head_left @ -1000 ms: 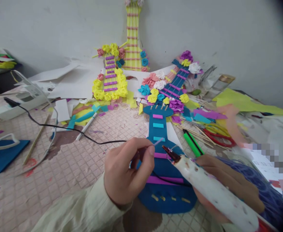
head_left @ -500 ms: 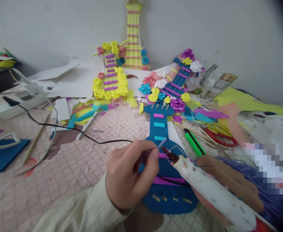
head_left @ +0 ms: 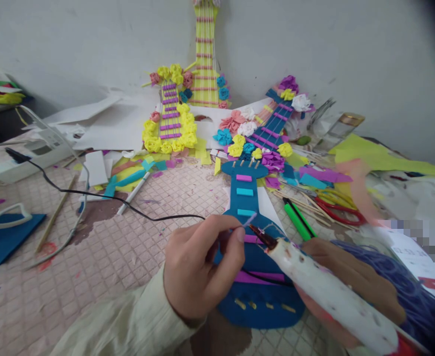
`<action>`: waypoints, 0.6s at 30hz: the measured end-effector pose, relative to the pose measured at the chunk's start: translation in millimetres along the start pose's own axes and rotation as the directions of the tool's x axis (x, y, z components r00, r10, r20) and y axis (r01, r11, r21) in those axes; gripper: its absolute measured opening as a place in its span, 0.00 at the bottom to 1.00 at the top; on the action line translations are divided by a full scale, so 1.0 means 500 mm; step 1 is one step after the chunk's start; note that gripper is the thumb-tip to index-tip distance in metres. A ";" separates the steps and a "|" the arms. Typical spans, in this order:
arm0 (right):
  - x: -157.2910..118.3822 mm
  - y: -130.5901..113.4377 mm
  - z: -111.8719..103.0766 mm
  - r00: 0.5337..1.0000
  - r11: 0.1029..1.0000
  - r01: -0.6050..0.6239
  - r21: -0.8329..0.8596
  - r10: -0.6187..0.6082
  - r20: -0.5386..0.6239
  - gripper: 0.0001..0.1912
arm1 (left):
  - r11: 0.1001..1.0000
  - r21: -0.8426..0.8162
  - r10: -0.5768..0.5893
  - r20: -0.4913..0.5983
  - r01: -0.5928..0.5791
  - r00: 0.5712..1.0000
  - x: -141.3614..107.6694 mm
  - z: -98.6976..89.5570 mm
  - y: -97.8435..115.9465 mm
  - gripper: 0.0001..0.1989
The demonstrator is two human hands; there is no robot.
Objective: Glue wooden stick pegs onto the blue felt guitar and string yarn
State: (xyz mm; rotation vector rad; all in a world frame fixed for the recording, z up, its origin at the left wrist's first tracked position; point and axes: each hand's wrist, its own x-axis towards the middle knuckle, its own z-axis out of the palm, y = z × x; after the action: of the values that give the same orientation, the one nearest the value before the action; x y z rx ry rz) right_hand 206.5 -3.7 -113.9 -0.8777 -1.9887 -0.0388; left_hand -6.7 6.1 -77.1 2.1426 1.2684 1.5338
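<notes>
Between thumb and forefinger, my left hand pinches a thin purple string. My right hand is wrapped round a white hot glue gun, whose dark nozzle points at the string's end, close beside it. Under both hands lies a blue guitar-shaped craft piece with pink and light-blue strips across it. Short wooden pegs stick out at its lower end, and more show at its top. A black cord runs across to the glue gun and partly passes behind my left hand.
Decorated paper guitars lean at the wall among paper flowers. A green marker, red scissors and a purple yarn bundle lie to the right. A white power strip and a stick are on the left.
Both hands stay almost in place. The glue gun's nozzle has shifted very slightly to the right, still beside the string.
</notes>
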 end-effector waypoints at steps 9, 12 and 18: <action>0.021 -0.017 0.000 1.000 0.994 -0.006 -0.111 0.009 0.025 0.08 | 1.000 0.018 0.009 -0.006 -0.009 1.000 -0.001 -0.001 0.001 0.02; 0.021 -0.017 0.000 1.000 0.995 0.003 -0.095 -0.001 0.031 0.09 | 1.000 0.030 0.004 -0.003 -0.004 1.000 -0.001 -0.001 0.001 0.02; 0.025 -0.023 0.001 0.999 0.992 -0.036 -0.123 0.036 -0.003 0.12 | 1.000 0.027 0.008 0.001 -0.008 1.000 0.000 -0.001 0.003 0.02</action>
State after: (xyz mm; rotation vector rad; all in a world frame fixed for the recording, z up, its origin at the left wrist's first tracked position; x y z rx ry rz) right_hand 195.4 -5.1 -101.3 -0.9917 -1.9863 -0.1426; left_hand -6.2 5.0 -76.1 2.1675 1.2885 1.5274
